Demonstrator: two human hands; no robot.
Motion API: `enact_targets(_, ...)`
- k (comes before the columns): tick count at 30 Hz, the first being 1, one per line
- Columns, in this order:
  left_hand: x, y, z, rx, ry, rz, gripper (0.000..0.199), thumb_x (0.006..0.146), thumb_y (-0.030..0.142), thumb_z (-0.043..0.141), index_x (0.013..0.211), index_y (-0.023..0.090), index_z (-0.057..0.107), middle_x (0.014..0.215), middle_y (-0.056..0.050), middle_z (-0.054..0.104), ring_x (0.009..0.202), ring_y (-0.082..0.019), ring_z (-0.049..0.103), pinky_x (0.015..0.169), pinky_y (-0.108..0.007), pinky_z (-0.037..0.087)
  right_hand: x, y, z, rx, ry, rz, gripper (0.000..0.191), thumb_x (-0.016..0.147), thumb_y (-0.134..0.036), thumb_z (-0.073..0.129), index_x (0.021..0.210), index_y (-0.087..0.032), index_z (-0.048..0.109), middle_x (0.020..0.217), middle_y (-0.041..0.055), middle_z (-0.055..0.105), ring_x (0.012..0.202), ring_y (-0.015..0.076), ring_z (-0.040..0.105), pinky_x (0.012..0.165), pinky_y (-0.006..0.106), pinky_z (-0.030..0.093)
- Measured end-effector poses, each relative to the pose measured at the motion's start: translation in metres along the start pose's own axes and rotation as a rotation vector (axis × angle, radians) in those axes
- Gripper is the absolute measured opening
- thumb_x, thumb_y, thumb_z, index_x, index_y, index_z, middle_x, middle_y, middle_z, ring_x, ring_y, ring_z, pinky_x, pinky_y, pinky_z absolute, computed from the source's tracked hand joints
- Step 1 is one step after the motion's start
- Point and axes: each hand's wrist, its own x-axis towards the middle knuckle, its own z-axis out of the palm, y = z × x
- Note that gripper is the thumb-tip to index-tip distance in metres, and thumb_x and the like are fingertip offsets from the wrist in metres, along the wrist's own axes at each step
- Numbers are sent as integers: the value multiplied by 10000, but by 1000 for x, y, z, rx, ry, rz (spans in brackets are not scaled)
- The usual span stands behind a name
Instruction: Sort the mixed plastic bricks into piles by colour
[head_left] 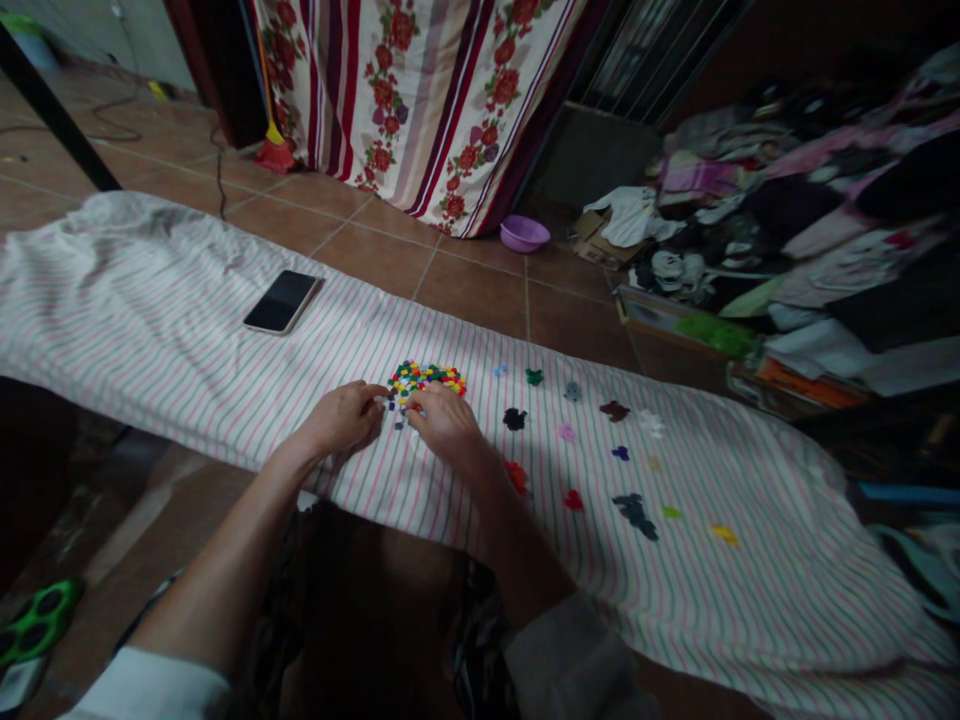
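Observation:
A heap of small multicoloured pieces (427, 376) lies on the striped cloth, in front of both hands. My left hand (349, 415) is at the heap's near left edge, its fingers drawn together; what they hold, if anything, is too small to make out. At the near side of the heap, my right hand (444, 420) has its fingers pinched, and its contents are hidden too. A few loose dark pieces (399, 425) lie between the hands. To the right sit small single-colour piles, among them a black pile (514, 419), a brown pile (615, 410) and a dark grey pile (636, 515).
A phone (283, 302) lies on the striped cloth (187, 290) at the left. Beyond the cloth are a purple basin (524, 233), a floral curtain (427, 90) and a red broom (276, 150). Heaped clothes (795, 190) fill the right side.

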Motion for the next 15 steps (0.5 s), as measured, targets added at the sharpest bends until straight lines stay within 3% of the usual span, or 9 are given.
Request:
enact_targets(7,-1,5,-2,21,-10,-14,417,908,298,368,1225,192,618,1054,-90,661,894,-174,641,861,-302,461,3,-5,0,15,-20,9,217,910,-260,500,940,-188,702,957,80,634,928,197,572,783,281,402)
enact_targets(15,-2,6,-1,26,0,-1,426,911,296,367,1251,191,601,1043,-88,659,906,-175,637,842,-289,454,2,-2,7,121,60,-33,131,867,-203,534,908,-190,658,920,57,617,897,183,563,799,281,395)
